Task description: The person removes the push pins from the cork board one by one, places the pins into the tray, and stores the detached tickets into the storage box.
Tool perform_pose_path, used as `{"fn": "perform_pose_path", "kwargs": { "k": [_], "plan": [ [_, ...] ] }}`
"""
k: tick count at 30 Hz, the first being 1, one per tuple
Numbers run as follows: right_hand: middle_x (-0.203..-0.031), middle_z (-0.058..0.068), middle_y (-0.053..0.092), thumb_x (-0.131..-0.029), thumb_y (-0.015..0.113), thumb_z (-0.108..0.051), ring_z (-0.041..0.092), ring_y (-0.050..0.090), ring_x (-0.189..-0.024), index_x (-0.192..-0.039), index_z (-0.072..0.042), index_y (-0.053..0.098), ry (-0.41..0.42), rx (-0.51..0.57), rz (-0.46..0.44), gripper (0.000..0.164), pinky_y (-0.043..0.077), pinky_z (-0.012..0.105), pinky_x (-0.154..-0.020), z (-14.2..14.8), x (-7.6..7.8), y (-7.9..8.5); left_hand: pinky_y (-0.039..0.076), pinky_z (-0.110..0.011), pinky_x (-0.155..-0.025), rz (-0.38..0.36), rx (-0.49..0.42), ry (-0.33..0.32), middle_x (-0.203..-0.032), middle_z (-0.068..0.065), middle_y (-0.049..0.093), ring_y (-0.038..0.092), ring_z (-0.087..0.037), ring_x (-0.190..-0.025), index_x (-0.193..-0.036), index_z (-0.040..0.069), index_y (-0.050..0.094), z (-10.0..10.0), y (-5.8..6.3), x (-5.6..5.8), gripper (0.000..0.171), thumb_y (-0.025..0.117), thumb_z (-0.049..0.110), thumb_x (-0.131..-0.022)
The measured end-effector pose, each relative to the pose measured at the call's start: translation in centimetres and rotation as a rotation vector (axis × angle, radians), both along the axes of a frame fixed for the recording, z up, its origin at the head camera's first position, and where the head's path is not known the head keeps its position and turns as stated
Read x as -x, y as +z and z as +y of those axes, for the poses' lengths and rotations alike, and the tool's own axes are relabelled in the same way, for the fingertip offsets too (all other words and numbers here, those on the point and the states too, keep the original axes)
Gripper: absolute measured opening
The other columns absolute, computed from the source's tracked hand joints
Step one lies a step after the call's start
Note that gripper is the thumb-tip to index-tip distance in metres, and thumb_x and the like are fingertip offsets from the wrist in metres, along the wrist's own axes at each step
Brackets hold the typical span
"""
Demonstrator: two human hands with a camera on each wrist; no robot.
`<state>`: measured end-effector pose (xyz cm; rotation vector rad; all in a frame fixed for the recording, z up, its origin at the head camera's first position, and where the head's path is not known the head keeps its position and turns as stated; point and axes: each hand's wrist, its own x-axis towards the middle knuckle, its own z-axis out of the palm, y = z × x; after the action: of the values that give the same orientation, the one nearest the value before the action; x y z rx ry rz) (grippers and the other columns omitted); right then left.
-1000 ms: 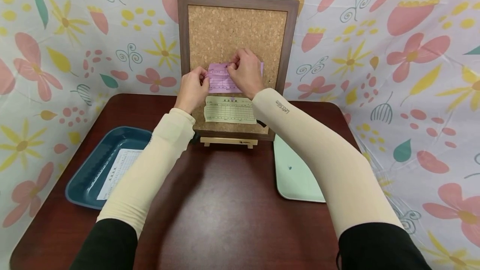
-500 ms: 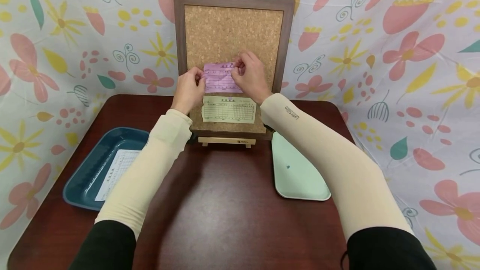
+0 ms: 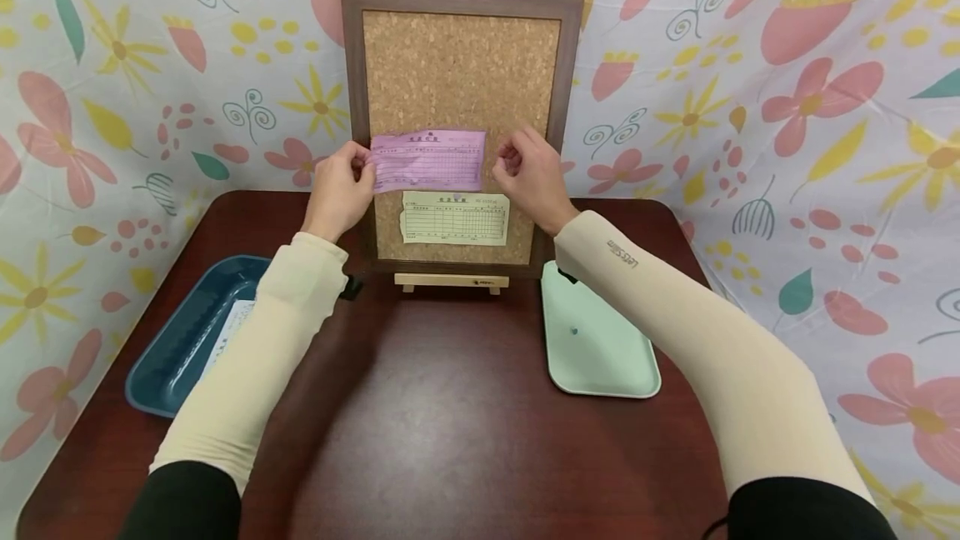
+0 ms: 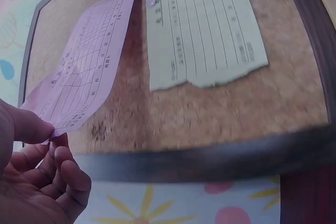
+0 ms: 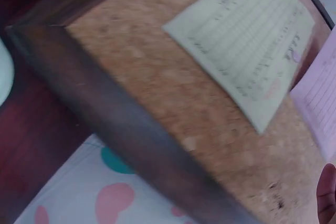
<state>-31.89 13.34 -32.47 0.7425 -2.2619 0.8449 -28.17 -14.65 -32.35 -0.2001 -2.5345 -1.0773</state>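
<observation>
My left hand pinches the left end of a pink printed form slip between thumb and fingers. In the left wrist view the pink slip bends and stands out from the cork surface. Just off its right edge is my right hand, fingers curled in and thumb near the fingertips. Whether anything small lies between them is hidden. A pale green form slip hangs below on the framed corkboard, with a small purple pushpin at its top edge. One end of the green slip is torn.
The corkboard stands on a small wooden easel at the table's back. To the left, a dark blue tray holds a white printed sheet. On the right, a mint tray holds a tiny blue-green piece.
The pink slip has shifted left across the board with my left hand. My right hand has come off its upper part and moved right. The green slip stays in place.
</observation>
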Motion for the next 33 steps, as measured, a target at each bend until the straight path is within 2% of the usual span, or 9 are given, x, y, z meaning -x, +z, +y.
{"fn": "perform_pose_path", "kwargs": {
  "k": [5,10,17,23,27,33],
  "plan": [
    [-0.085,0.006,0.051,-0.082,0.058,-0.001,0.013,0.051,-0.073,-0.086,-0.002,0.056,0.011,0.005,0.012,0.005,0.044,0.026,-0.064,1.6,-0.6,-1.1,0.039,-0.034,-0.067,0.010,0.006,0.026,-0.090,-0.013,0.058,0.052,-0.025,-0.075,-0.104,0.000,0.058,-1.8,-0.4,-1.1,0.020,0.049,0.017,-0.097],
    [-0.085,0.007,0.051,-0.083,0.059,-0.003,0.016,0.050,-0.073,-0.088,-0.001,0.058,-0.025,-0.009,-0.005,0.005,0.043,0.028,-0.066,3.3,-1.4,-2.2,0.039,-0.034,-0.064,0.029,0.008,0.045,-0.091,-0.015,0.059,0.052,-0.026,-0.075,-0.105,-0.001,0.059,-3.6,-0.7,-2.3,0.022,0.050,0.017,-0.096],
    [-0.084,0.006,0.052,-0.083,0.060,-0.003,0.016,0.052,-0.072,-0.088,-0.003,0.057,-0.078,-0.034,-0.039,0.006,0.045,0.029,-0.064,6.0,-2.8,-4.4,0.041,-0.032,-0.064,0.013,0.043,0.096,-0.094,-0.016,0.059,0.052,-0.025,-0.077,-0.109,-0.001,0.058,-6.2,-0.9,-4.7,0.026,0.049,0.021,-0.097],
    [-0.085,0.004,0.051,-0.083,0.060,-0.004,0.016,0.051,-0.074,-0.090,-0.006,0.056,-0.119,-0.036,-0.111,0.008,0.044,0.030,-0.065,8.4,-3.7,-6.3,0.037,-0.026,-0.062,0.058,0.079,0.133,-0.090,-0.018,0.060,0.051,-0.025,-0.075,-0.105,-0.002,0.059,-8.8,-1.7,-6.7,0.025,0.051,0.019,-0.095],
    [-0.086,0.004,0.052,-0.082,0.062,-0.004,0.017,0.051,-0.075,-0.092,-0.007,0.056,-0.132,-0.051,-0.183,0.011,0.043,0.031,-0.066,9.6,-4.4,-7.4,0.037,-0.029,-0.064,0.021,0.102,0.183,-0.092,-0.020,0.059,0.052,-0.028,-0.077,-0.105,-0.003,0.058,-10.6,-2.2,-8.0,0.026,0.051,0.019,-0.095],
    [-0.088,0.006,0.054,-0.083,0.062,-0.003,0.018,0.053,-0.075,-0.096,-0.004,0.056,-0.158,-0.067,-0.277,0.014,0.044,0.034,-0.067,11.2,-5.1,-9.1,0.039,-0.042,-0.070,-0.119,0.148,0.261,-0.097,-0.025,0.056,0.051,-0.036,-0.083,-0.108,-0.007,0.055,-13.5,-3.3,-9.4,0.030,0.046,0.019,-0.096]
  ]
}}
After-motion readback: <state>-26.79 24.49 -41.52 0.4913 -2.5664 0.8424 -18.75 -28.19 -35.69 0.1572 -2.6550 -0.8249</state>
